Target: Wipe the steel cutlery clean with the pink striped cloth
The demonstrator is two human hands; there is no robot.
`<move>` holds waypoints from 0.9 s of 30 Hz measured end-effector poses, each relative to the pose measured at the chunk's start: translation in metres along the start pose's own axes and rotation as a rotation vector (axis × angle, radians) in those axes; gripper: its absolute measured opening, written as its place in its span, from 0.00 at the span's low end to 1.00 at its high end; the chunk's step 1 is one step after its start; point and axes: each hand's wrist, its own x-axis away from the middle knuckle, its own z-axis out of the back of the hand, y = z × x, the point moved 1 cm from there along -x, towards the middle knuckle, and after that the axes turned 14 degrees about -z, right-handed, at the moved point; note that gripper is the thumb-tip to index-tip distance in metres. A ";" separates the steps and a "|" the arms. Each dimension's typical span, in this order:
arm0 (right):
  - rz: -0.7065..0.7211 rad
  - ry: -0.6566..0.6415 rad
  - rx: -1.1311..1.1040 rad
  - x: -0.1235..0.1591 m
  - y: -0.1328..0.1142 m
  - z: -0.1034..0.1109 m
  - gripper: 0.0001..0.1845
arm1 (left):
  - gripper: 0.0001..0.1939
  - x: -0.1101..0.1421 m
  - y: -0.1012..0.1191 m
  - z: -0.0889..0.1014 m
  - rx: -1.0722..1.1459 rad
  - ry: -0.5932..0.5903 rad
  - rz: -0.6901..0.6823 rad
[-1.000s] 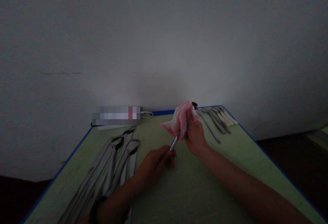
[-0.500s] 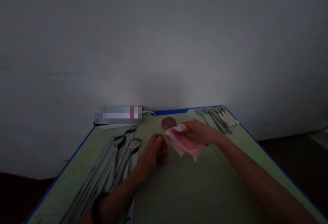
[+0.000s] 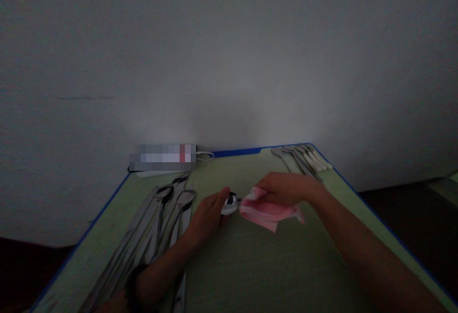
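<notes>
My left hand (image 3: 208, 214) is closed round a metal spoon (image 3: 230, 203), whose shiny bowl shows just past my fingertips. My right hand (image 3: 286, 188) pinches a pink cloth (image 3: 269, 210) that lies folded low over the green table (image 3: 257, 265), its edge touching the spoon's bowl. The spoon's handle is hidden by the hand and the cloth. Both hands meet near the middle of the table.
Several long metal utensils (image 3: 157, 227) lie in a row at the left, under my left forearm. A smaller group of spoons (image 3: 300, 158), some with white handles, lies at the far right corner. A flat white object with a cable (image 3: 162, 160) sits at the back edge against the wall.
My right hand came down from a raised position with the pink cloth and moved it right. The spoon went from tilted up inside the cloth to low, its bowl now showing at my left fingertips.
</notes>
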 end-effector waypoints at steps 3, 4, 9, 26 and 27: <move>-0.065 -0.030 -0.085 0.015 0.026 0.013 0.21 | 0.24 0.002 0.000 -0.001 -0.044 0.017 0.006; -0.099 -0.032 -0.100 0.020 0.033 0.017 0.21 | 0.24 0.003 0.000 -0.002 -0.057 0.015 0.016; -0.107 -0.052 -0.095 0.024 0.032 0.019 0.21 | 0.23 0.008 0.006 -0.009 -0.135 0.005 -0.005; -0.050 -0.094 -0.154 0.015 0.026 0.009 0.22 | 0.18 0.008 0.005 -0.008 -0.117 -0.033 -0.086; -0.073 -0.081 -0.170 0.019 0.032 0.013 0.21 | 0.19 0.007 0.005 -0.008 -0.096 -0.025 -0.062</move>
